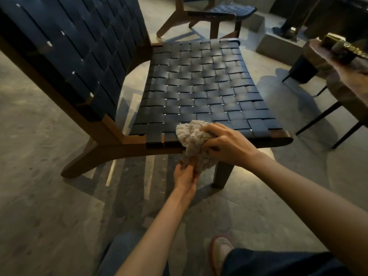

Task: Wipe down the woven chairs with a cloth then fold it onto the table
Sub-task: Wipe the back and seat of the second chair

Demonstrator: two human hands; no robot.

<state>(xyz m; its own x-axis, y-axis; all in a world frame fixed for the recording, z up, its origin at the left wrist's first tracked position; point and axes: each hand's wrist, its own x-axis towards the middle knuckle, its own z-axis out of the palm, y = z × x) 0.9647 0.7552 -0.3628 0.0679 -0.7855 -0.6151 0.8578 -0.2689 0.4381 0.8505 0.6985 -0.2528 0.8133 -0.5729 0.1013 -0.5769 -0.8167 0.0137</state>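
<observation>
Both grips close on one cloth [194, 145], a bunched pale grey rag at the front edge of the seat, lower centre of the frame. Floor [39, 196]: mottled grey, filling the lower and left parts of the frame. Chair [199, 86]: dark woven straps on a brown wooden frame, backrest in the upper left, seat running across the centre. Counter [342, 76]: a wooden slab on dark legs at the right edge, well apart from the cloth, with blurred objects on its far end. Second chair [217, 12]: same weave and wood, top centre, beyond the first. Right hand [225, 144]: palm down, fingers curled over the upper part of the cloth, pressing it against the seat's front rail. Left hand [186, 176]: below the rail, fingers pinching the hanging lower part of the cloth. Shoe [221, 251]: pale with a reddish edge, bottom centre right, on the floor.
</observation>
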